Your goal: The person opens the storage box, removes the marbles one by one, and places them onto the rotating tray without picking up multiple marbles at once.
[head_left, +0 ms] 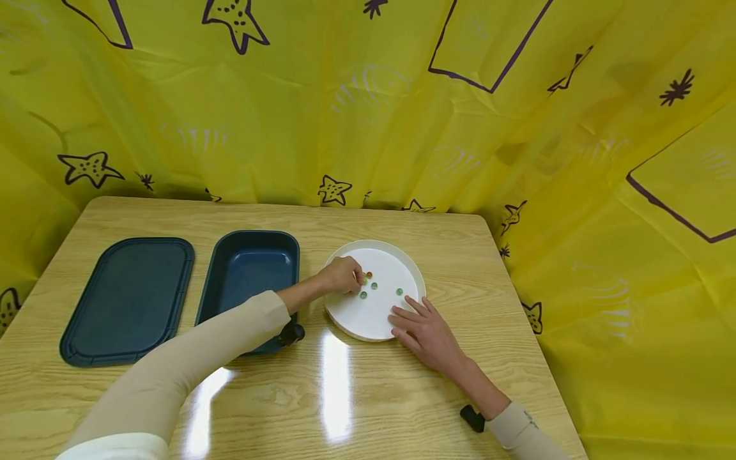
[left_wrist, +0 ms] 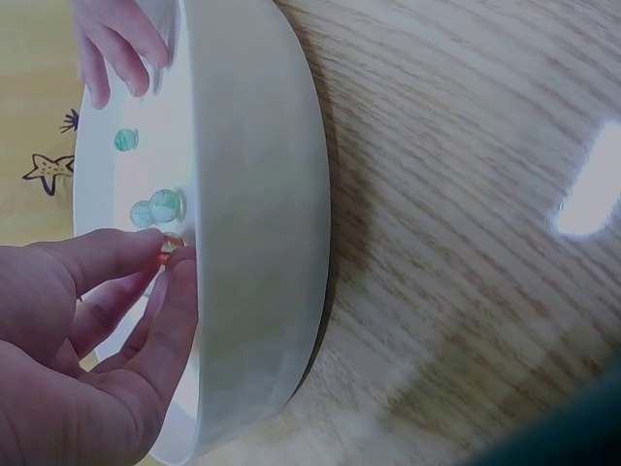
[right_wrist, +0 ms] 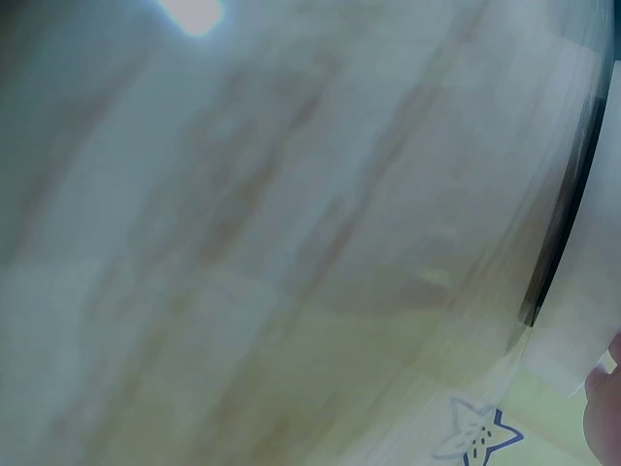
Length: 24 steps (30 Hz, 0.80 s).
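A shallow round white tray holds several glass marbles. My left hand reaches over its left side, with thumb and fingertips pinched together at a marble. In the left wrist view an orange marble shows between those fingertips. Beside them lie a yellow-green marble and two green marbles, one of them nearer the middle. Another green marble lies farther right, close to the fingertips of my right hand. That hand's fingers are spread over the tray's right front rim, holding nothing.
Left of the tray stands a dark blue rectangular bin, partly behind my left forearm. A flat dark blue lid lies farther left on the wooden table. A yellow patterned curtain hangs behind and to the right.
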### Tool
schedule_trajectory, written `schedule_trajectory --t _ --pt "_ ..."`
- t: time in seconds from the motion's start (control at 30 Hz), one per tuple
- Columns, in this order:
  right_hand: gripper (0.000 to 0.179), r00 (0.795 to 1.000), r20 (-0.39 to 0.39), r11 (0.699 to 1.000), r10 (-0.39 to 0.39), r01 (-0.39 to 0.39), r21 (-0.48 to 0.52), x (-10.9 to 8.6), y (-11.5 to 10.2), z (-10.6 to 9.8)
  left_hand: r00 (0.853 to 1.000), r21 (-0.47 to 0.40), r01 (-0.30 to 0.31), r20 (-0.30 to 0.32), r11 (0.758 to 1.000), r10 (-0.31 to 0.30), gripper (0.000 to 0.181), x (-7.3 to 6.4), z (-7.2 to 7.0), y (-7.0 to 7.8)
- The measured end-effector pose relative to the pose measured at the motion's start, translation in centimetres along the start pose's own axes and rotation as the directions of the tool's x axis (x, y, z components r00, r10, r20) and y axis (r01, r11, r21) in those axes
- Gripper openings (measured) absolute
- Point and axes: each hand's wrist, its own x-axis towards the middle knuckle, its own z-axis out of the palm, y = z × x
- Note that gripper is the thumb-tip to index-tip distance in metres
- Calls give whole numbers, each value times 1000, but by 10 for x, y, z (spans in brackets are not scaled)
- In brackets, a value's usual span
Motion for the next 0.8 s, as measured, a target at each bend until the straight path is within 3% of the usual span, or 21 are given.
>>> schedule_trajectory --t 0.37,0.6,0.8 --pt "33 1000 4 1000 1 -1 0 0 -1 -1 1000 6 -17 3 1000 17 5 -4 -12 5" --pt "33 1000 9 1000 3 -3 2 0 -1 0 999 -80 -23 27 997 25 9 -8 -24 5" --pt "33 1000 10 1000 7 -7 4 1 -1 0 998 -121 -17 53 992 23 16 -23 -39 5"
